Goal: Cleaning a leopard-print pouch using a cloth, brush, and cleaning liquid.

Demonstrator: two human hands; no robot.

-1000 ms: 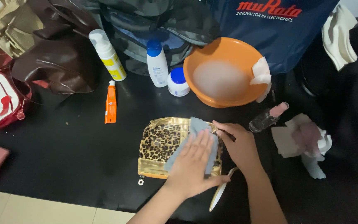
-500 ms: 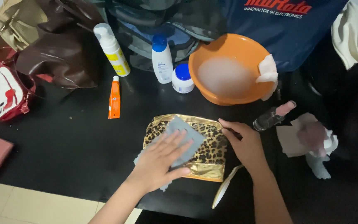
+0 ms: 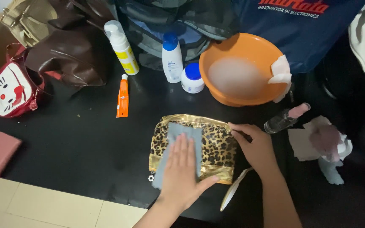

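Centrally, on the black table (image 3: 77,143), the left hand (image 3: 182,171) lies flat with fingers spread, pressing a grey cloth (image 3: 178,137) onto the leopard-print pouch (image 3: 216,145). Right of it, the right hand (image 3: 254,145) grips the pouch's right edge, fingers curled; an orange basin (image 3: 233,95) sits beyond.

The left hand (image 3: 182,169) hides much of the grey cloth (image 3: 176,135), which covers part of the pouch (image 3: 216,145). The bowl (image 3: 224,57) holds only a blur. Both forearms run off the bottom edge.
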